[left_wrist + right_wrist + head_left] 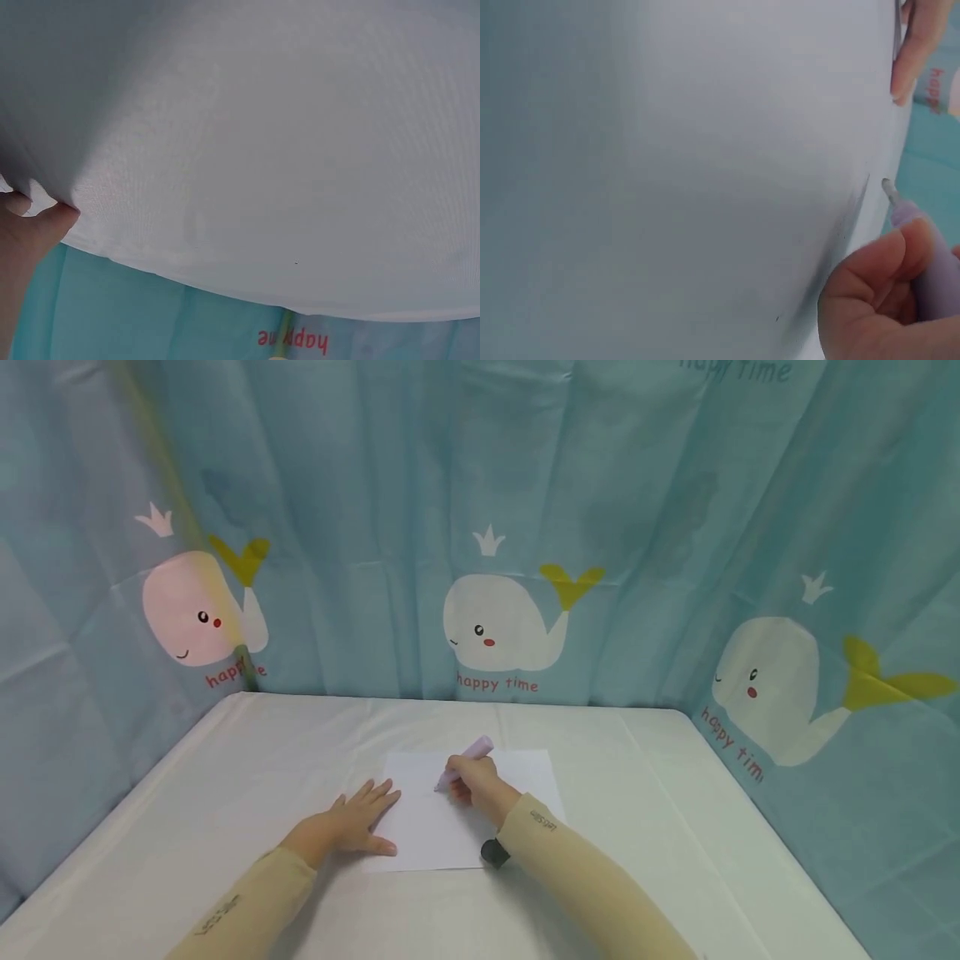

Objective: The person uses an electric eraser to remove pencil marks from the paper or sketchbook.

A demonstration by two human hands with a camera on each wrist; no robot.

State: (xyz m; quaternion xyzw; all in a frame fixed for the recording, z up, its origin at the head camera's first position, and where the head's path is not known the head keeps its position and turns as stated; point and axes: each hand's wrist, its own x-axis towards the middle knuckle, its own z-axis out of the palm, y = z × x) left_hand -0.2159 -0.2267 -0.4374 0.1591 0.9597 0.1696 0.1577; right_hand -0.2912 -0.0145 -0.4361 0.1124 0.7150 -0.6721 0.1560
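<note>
A sheet of white paper (435, 839) lies on the white-covered table. My right hand (478, 783) grips a lavender marker (477, 747) with a thick barrel, its tip down at the upper middle of the sheet and its back end tilted up to the right. In the right wrist view, thumb and fingers of that hand (870, 300) close round the marker (934, 289), whose pale nib is uncapped. My left hand (354, 823) rests with fingers spread over the sheet's left edge. Only part of the left hand (30, 236) shows in the left wrist view.
A small black round object (493, 852) sits by the right sleeve, over the sheet's lower edge. White cloth covers the table (622, 860). Behind and along both sides hangs a blue-green curtain (360, 568) printed with whales and the words "happy time".
</note>
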